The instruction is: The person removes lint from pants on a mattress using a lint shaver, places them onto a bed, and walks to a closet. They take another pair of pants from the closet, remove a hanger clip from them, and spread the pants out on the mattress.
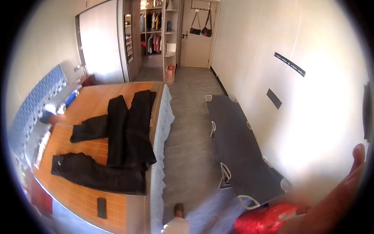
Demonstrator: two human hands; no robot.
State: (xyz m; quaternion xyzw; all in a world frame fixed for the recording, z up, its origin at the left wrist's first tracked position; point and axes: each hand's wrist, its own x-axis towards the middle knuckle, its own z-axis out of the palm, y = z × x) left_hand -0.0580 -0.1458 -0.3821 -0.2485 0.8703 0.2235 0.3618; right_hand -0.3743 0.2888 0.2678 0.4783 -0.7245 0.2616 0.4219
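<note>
My right hand (344, 185) is raised close to the camera at the right edge, blurred and partly cut off. One digit stretches upward, apart from the rest, and I see nothing held in it. Just below and left of it lies a shiny red patterned item (267, 219), its kind unclear. My left hand is out of view. On the bed (91, 95), black trousers (99, 175) lie flat near the front. Beside them are more black garments (130, 130), overlapping one another. A dark phone-like slab (101, 208) rests near the bed's lower edge.
A dark folding cot (237, 140) stands along the right wall. Grey floor (191, 117) runs between bed and cot toward a door (196, 45) with hanging bags. A slippered foot (179, 210) shows below. Shelves (170, 39) and hanging clothes (154, 43) are at the back.
</note>
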